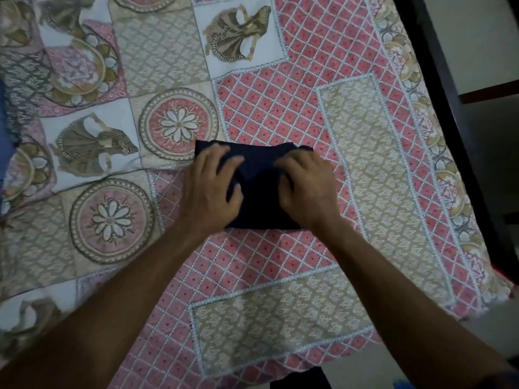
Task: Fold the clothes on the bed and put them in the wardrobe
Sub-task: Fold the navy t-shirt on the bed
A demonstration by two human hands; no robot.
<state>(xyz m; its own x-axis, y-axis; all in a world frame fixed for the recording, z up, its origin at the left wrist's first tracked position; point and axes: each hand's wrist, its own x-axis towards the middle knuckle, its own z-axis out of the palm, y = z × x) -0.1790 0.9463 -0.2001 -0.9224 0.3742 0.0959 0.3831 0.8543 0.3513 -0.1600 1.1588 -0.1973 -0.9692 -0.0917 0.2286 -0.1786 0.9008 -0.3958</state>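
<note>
A dark navy garment, folded into a small compact rectangle, lies on the patterned bedspread near the middle of the view. My left hand rests on its left side, fingers spread and lightly bent over the cloth. My right hand lies on its right side, fingers curled inward onto the fabric near the centre. Both hands hide the garment's side edges. No wardrobe shows in this view.
The bedspread carries pink lattice, beige panels, round flower medallions and figure prints. A dark bed frame runs down the right side, with pale floor beyond it. A blue cloth edge shows at the far left.
</note>
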